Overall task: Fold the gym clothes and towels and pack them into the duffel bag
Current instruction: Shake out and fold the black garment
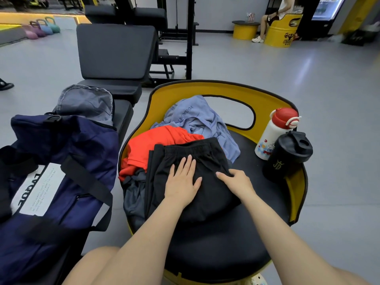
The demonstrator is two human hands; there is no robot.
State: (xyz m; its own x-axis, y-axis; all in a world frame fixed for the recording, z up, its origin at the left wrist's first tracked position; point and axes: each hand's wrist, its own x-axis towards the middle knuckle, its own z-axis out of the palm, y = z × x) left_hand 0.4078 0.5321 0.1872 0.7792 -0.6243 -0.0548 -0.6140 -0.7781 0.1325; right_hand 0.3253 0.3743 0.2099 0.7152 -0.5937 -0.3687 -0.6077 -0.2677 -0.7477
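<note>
Left hand (183, 179) flat, right hand (236, 180) pressing fingers relaxed, on limp black fabric shorts (189, 161); likely light, floppy, best pinched at waistband.

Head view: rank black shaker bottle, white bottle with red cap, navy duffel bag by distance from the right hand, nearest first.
1. Black shaker bottle, just right of the right hand.
2. White bottle with red cap, behind the shaker.
3. Navy duffel bag, far left.
</note>
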